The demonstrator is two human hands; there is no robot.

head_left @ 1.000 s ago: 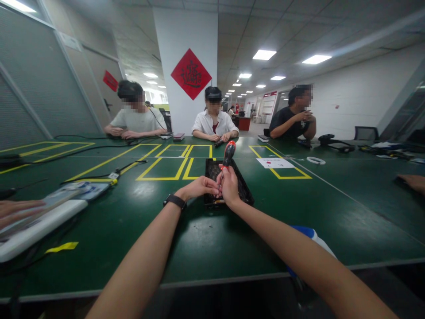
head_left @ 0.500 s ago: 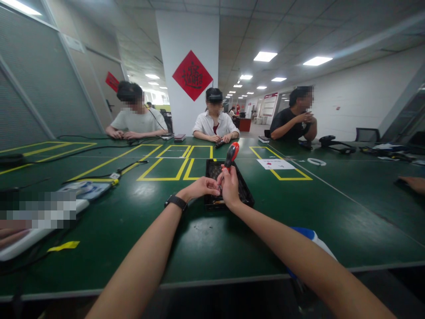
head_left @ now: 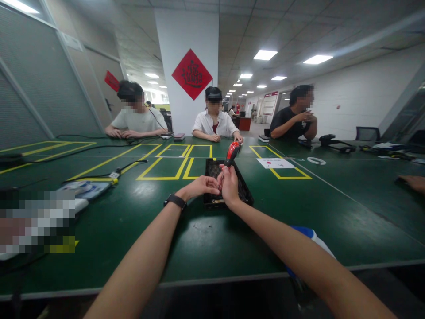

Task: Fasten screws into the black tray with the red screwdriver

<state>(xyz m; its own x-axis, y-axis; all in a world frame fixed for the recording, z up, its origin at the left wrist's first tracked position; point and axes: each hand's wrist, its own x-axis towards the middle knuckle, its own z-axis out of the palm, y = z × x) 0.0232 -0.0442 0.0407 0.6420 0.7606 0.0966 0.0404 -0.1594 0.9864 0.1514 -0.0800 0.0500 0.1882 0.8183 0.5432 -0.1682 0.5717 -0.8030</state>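
- The screwdriver stands handle up, tilted slightly to the right, above the tray; its tip and most of its shaft are hidden by the fingers.
- Small contents of the tray are dark and hard to make out, with both hands covering its middle.
- The right hand is closed around the screwdriver just below its red and black handle, so the handle rises out of the top of the grip.
- The left hand reaches in over the tray's left side, its fingers bent and fingertips gathered close beside the right hand's; I cannot tell whether they pinch anything.
- A watch circles the left wrist.
- The tray sits on the green table, with yellow tape to its left.
- The paper lies right of the tray, the white ring farther right.
- The right forearm crosses in front of a blue and white thing, hiding part of it.
- At far left, pixelation masks things beside a packet.
- Three people sit across the table; another person's arm is cut off at the right edge.
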